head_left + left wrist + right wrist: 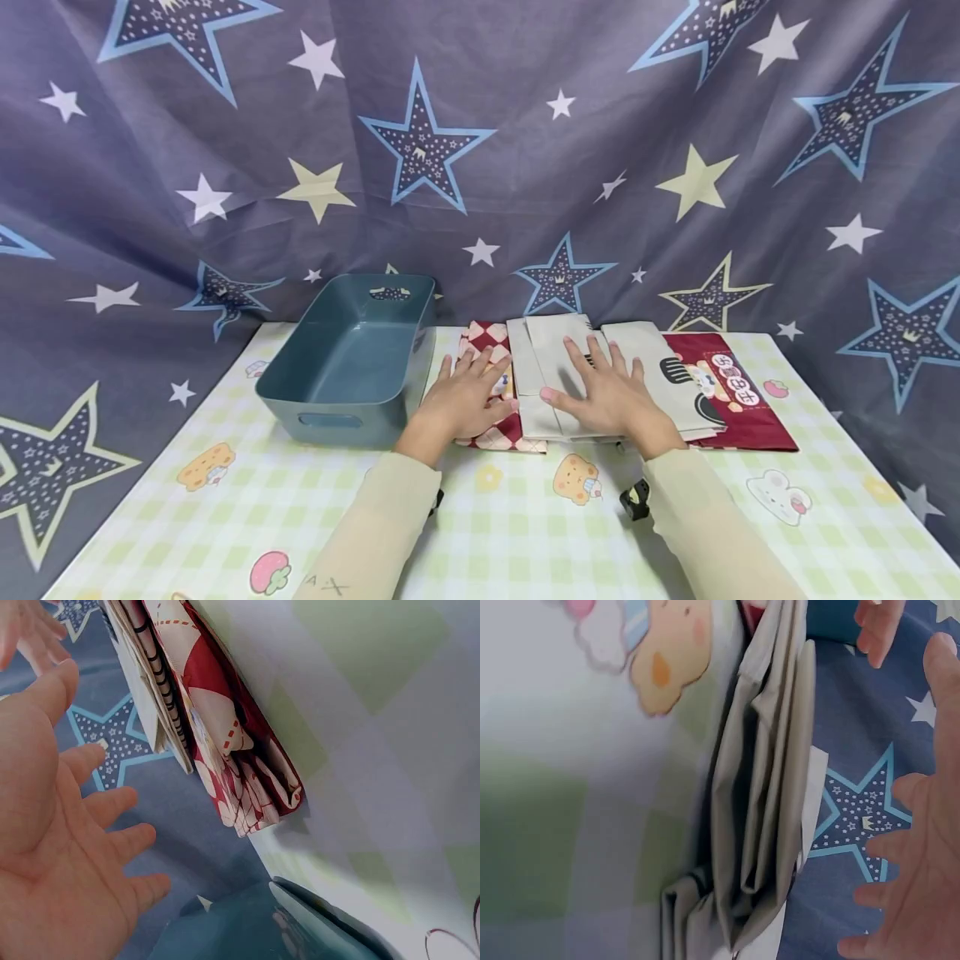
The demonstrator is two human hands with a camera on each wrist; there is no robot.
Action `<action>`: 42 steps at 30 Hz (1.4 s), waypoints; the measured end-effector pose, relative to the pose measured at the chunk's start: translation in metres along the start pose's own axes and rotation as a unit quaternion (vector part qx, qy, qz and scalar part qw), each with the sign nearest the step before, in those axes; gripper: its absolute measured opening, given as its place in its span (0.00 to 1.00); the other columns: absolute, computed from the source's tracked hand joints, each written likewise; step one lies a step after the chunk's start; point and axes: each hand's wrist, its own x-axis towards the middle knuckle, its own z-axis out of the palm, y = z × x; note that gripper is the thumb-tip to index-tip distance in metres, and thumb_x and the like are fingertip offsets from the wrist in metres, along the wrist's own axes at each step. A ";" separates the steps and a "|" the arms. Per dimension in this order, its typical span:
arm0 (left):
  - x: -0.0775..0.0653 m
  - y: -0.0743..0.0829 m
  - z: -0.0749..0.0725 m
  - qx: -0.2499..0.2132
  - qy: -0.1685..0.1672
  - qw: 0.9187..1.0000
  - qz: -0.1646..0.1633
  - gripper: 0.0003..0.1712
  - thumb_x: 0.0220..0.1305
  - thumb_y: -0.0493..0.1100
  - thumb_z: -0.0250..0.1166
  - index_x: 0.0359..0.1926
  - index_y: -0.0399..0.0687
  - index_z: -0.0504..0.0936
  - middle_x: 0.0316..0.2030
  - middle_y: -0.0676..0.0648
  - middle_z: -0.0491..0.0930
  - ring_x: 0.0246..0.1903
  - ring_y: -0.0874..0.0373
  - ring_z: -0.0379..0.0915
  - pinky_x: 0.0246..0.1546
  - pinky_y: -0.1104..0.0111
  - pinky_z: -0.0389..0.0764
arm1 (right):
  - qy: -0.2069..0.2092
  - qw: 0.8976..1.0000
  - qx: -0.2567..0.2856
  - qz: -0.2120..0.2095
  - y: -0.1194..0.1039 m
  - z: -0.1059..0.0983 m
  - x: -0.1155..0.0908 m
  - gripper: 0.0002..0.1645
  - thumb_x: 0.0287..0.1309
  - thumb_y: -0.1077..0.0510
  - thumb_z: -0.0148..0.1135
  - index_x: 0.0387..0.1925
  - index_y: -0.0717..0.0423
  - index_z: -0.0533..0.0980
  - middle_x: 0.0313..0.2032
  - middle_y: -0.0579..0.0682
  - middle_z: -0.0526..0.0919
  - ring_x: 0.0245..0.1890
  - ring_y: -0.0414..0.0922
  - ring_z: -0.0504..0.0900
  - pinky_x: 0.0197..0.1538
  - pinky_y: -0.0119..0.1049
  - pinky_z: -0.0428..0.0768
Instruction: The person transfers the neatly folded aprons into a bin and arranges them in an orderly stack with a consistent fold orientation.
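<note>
My left hand (459,402), fingers spread, is over a folded red-and-cream diamond-patterned cloth (486,335). In the left wrist view a gap shows between the palm and that folded cloth (210,690). Also spread, my right hand (617,398) is above folded cream cloths (551,333), palm down. Their layered folds (765,795) stand apart from the fingers in the right wrist view. Neither hand holds anything. Another cream piece with black print (633,337) overlaps a dark red printed cloth (761,421) at the right end of the row.
A blue-green plastic bin (390,423) with handle slots stands left of the cloths, its inside bare. The table bears a green-checked cover (510,533) with cartoon prints. Behind it hangs a grey-blue curtain (495,75) with stars.
</note>
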 end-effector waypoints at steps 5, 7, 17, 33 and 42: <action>0.004 0.002 0.003 0.006 -0.007 1.000 0.003 0.44 0.72 0.69 0.53 0.81 0.62 0.54 0.81 0.44 0.48 0.79 0.40 0.40 0.76 0.40 0.37 | 0.001 1.000 -0.004 -0.002 0.009 -0.002 0.003 0.62 0.60 0.16 0.45 0.82 0.47 0.48 0.79 0.65 0.49 0.76 0.72 0.45 0.68 0.79 0.44; 0.006 0.002 0.004 0.003 -0.012 1.000 0.006 0.44 0.73 0.68 0.53 0.81 0.61 0.54 0.81 0.44 0.49 0.79 0.39 0.41 0.75 0.40 0.38 | 0.009 1.000 -0.001 -0.004 0.013 -0.004 0.005 0.60 0.62 0.19 0.49 0.82 0.49 0.50 0.78 0.66 0.53 0.75 0.73 0.50 0.67 0.79 0.48; 0.015 0.004 0.007 -0.101 -0.040 0.994 0.024 0.39 0.75 0.60 0.57 0.80 0.52 0.60 0.77 0.42 0.59 0.77 0.40 0.49 0.75 0.41 0.47 | 0.004 1.000 0.027 0.010 0.036 -0.001 0.019 0.48 0.73 0.36 0.54 0.79 0.59 0.54 0.73 0.70 0.62 0.67 0.74 0.65 0.62 0.75 0.64; 0.042 0.007 0.020 -0.316 -0.027 0.948 -0.030 0.40 0.74 0.48 0.62 0.80 0.44 0.56 0.62 0.38 0.76 0.59 0.46 0.74 0.64 0.53 0.72 | -0.016 0.979 0.194 0.063 0.065 0.006 0.035 0.39 0.71 0.56 0.60 0.74 0.71 0.59 0.44 0.64 0.83 0.44 0.56 0.82 0.53 0.55 0.79; 0.050 0.014 0.022 -0.439 -0.013 0.892 -0.104 0.40 0.73 0.37 0.63 0.80 0.47 0.56 0.67 0.35 0.70 0.43 0.48 0.80 0.33 0.64 0.81 | -0.043 0.947 0.294 0.121 0.066 0.005 0.043 0.33 0.72 0.58 0.59 0.72 0.68 0.63 0.52 0.66 0.81 0.48 0.55 0.82 0.52 0.48 0.80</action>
